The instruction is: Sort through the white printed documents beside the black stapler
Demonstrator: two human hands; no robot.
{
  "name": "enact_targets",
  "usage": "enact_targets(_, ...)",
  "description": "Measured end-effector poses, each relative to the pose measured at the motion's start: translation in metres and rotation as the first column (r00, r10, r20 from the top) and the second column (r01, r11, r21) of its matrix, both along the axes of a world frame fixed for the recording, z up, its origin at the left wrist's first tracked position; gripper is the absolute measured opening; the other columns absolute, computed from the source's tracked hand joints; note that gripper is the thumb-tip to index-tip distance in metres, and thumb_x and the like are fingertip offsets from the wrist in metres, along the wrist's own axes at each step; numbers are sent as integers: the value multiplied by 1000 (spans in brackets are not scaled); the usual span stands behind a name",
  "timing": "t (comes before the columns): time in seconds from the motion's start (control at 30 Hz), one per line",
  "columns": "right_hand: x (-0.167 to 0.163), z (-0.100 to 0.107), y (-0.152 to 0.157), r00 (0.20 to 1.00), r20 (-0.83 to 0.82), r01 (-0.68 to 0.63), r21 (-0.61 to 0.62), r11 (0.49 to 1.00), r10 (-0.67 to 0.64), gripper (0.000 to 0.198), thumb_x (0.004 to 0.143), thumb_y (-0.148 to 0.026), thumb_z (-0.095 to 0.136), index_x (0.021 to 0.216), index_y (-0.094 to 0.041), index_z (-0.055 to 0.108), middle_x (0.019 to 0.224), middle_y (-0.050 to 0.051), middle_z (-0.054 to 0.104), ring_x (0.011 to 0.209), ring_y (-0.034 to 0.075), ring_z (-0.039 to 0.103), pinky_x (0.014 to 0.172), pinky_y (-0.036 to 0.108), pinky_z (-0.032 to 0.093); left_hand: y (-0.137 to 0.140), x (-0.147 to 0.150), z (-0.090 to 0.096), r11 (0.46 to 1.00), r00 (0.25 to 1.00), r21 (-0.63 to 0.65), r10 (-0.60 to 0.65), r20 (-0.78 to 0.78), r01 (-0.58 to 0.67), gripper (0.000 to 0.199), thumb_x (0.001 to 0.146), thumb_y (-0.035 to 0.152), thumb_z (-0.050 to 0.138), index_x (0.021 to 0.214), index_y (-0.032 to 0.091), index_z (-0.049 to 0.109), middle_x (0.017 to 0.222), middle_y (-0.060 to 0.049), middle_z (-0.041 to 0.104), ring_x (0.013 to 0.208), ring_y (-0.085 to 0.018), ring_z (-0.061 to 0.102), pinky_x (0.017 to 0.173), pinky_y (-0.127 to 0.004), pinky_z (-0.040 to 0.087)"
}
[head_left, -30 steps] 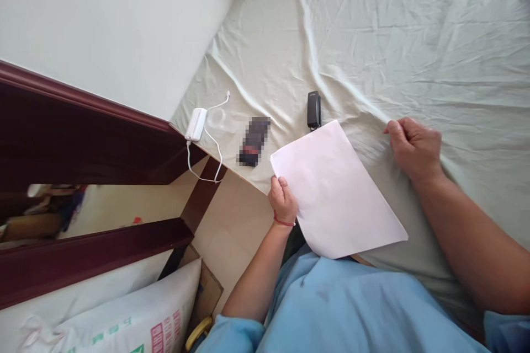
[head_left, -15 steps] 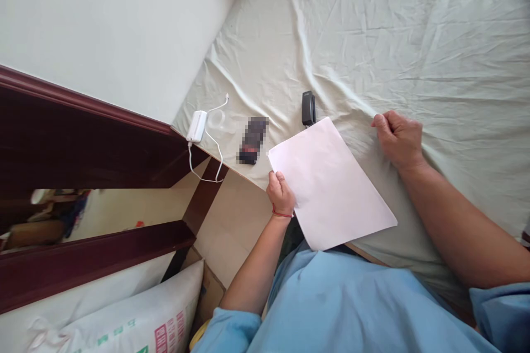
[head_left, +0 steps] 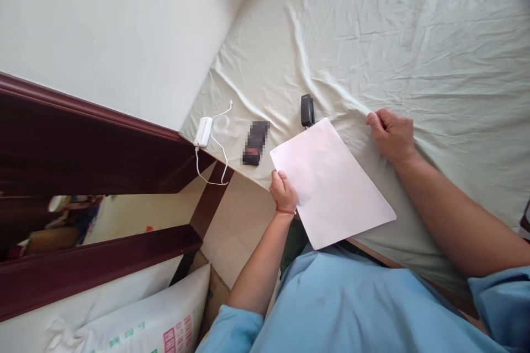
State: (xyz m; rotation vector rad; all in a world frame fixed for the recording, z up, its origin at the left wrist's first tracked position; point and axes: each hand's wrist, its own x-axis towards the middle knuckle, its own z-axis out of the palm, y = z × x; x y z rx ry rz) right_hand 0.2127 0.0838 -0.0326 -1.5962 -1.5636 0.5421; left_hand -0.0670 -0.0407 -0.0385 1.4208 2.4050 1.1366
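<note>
While our left hand (head_left: 284, 192) pinches plain white paper (head_left: 331, 185), our right hand (head_left: 391, 135) curls, fingers together. Printed sack (head_left: 165, 303): contents hidden.

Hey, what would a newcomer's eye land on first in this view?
Probably the large white paper near the middle, its left edge held in the left hand. Next, the bright blue shirt across the bottom. Then the black stapler-like object just beyond the paper's far corner, on the pale cloth.
</note>
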Motion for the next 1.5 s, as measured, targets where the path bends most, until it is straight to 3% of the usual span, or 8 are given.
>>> enact_targets(0.2, 0, 3, -9, 1000, -14, -29, -36, 999, 28, 27, 97, -42, 49, 80, -26, 63, 64, 2, 61, 63, 21, 55, 66, 35, 39, -5, -5, 0, 998, 998, 15, -61, 25, 61, 44, 102, 60, 34, 76, 25, 37, 63, 2, 46, 60, -17, 44, 61, -30, 33)
enact_targets(0.37, -5, 12, -18, 991, 20, -128, -89, 988, 130, 27, 97, -41, 49, 75, -27, 60, 62, 2, 61, 61, 21, 56, 65, 36, 39, -11, -10, 1, 991, 984, 13, -136, 116, 135, 51, 101, 69, 31, 78, 25, 42, 61, 5, 42, 57, -15, 41, 57, -30, 33)
enact_targets(0.53, -9, 17, -23, 976, 16, -216, -117, 969, 219, 27, 98, -42, 48, 85, -28, 67, 71, 3, 69, 66, 22, 63, 65, 35, 40, -13, -8, 7, 986, 979, -7, -164, 118, 167, 52, 101, 69, 32, 78, 24, 45, 59, 5, 40, 55, -14, 38, 55, -29, 32)
enact_targets(0.77, -8, 12, -24, 961, 43, -263, -157, 952, 272, 35, 97, -42, 54, 125, -25, 66, 94, 6, 79, 80, 26, 71, 72, 37, 46, -17, -9, 3, 995, 987, 68, -85, 137, 77, 49, 102, 64, 40, 80, 22, 50, 63, 4, 44, 58, -14, 41, 58, -30, 37)
enact_targets(1.03, -9, 20, -30, 914, 27, -388, -229, 893, 404, 36, 96, -43, 59, 123, -23, 69, 86, 4, 78, 66, 21, 67, 64, 34, 47, -21, -15, -2, 984, 990, 177, 0, 143, -26, 49, 100, 62, 49, 81, 17, 57, 64, 4, 44, 59, -11, 41, 59, -27, 36)
enact_targets(1.23, -11, 18, -31, 915, -6, -394, -238, 888, 404, 40, 97, -39, 58, 133, -23, 61, 105, 5, 80, 62, 19, 64, 66, 36, 49, -23, -21, -6, 975, 988, 221, -1, 153, -33, 46, 100, 58, 53, 79, 17, 58, 64, 4, 45, 60, -11, 43, 60, -26, 40)
enact_targets(1.4, -12, 20, -33, 876, -27, -472, -264, 842, 482, 50, 97, -36, 56, 146, -26, 50, 113, 5, 79, 68, 20, 67, 64, 36, 48, -24, -25, -16, 945, 970, 304, 45, 241, -119, 42, 98, 57, 58, 99, 16, 66, 81, -2, 61, 77, -16, 59, 76, -29, 52)
enact_targets(1.5, -12, 21, -34, 849, -28, -515, -264, 816, 527, 50, 98, -38, 56, 146, -25, 52, 110, 5, 79, 68, 20, 68, 64, 35, 48, -24, -23, -16, 936, 964, 329, 38, 265, -128, 43, 97, 57, 57, 101, 16, 67, 82, -3, 62, 79, -16, 60, 80, -30, 53)
